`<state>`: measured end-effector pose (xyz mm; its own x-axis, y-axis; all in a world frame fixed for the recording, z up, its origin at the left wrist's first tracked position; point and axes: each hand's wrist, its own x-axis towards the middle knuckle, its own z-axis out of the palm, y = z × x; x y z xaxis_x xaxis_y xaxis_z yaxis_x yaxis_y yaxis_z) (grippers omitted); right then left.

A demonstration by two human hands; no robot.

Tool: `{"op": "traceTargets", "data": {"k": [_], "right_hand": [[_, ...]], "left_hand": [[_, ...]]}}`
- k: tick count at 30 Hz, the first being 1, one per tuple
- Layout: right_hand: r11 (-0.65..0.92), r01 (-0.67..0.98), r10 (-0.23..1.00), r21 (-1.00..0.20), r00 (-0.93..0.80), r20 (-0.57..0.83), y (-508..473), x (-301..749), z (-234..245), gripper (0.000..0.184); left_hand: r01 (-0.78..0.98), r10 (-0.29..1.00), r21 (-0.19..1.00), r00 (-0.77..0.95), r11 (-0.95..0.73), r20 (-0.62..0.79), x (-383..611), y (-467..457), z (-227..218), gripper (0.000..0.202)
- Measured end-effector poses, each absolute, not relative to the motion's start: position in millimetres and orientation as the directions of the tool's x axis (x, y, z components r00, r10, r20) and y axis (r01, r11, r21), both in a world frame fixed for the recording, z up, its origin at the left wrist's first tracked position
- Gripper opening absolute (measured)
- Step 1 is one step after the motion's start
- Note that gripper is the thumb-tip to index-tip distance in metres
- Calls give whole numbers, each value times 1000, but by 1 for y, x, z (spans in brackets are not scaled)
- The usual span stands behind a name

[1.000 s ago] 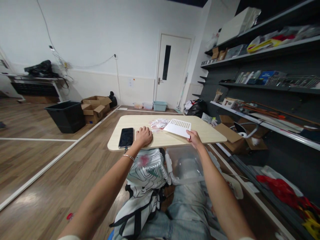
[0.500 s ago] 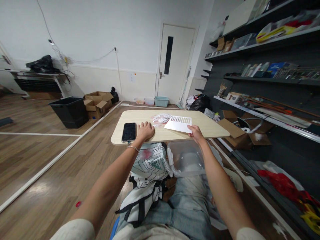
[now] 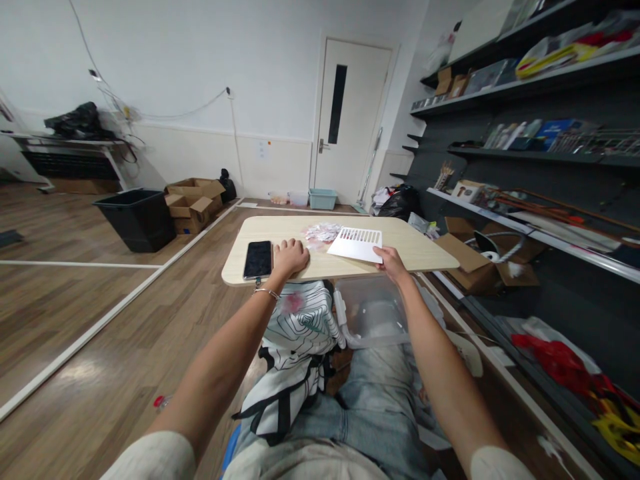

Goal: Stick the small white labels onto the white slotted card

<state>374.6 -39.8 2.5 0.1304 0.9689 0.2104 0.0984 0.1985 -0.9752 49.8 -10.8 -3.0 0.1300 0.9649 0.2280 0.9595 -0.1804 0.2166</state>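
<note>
Taking 12 o'clock as the far edge of the table [image 3: 417, 250], the card [image 3: 354, 249] lies about the middle, its row of slots towards 12 and its right near corner at 4, pinched in the right hand [image 3: 390, 260]. The 2 hands are well apart. The left hand [image 3: 291, 257] rests palm down at 8, fingers loosely spread (what its palm covers, if anything, is hidden).

The likeliest trouble is at 11, where the pale scraps [image 3: 321, 233] sit in a loose heap. The card's left side overlaps their edge in this view; whether it touches them I cannot tell. A quick sweep of the card towards 10 could plough them apart, and a brisk flick might fan the lightest off the table. Held by only 1 corner, the card could also twist or droop, since its blank far side has no support from the other hand.

At 9, the phone [image 3: 259, 260] lies just beside the left fingers, close to the near rim. A careless shove that way could tip it over. At 6, below the rim, the tub [image 3: 373, 313] and the patterned cloth [image 3: 300, 327] might catch any scraps dragged nearward.
</note>
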Motion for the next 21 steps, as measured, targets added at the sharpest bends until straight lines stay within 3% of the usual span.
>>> {"op": "traceTargets", "data": {"k": [21], "right_hand": [[221, 165, 970, -961, 61, 234, -36, 373, 0, 54]], "left_hand": [[966, 963, 187, 130, -176, 235, 50, -9, -5, 54]]}}
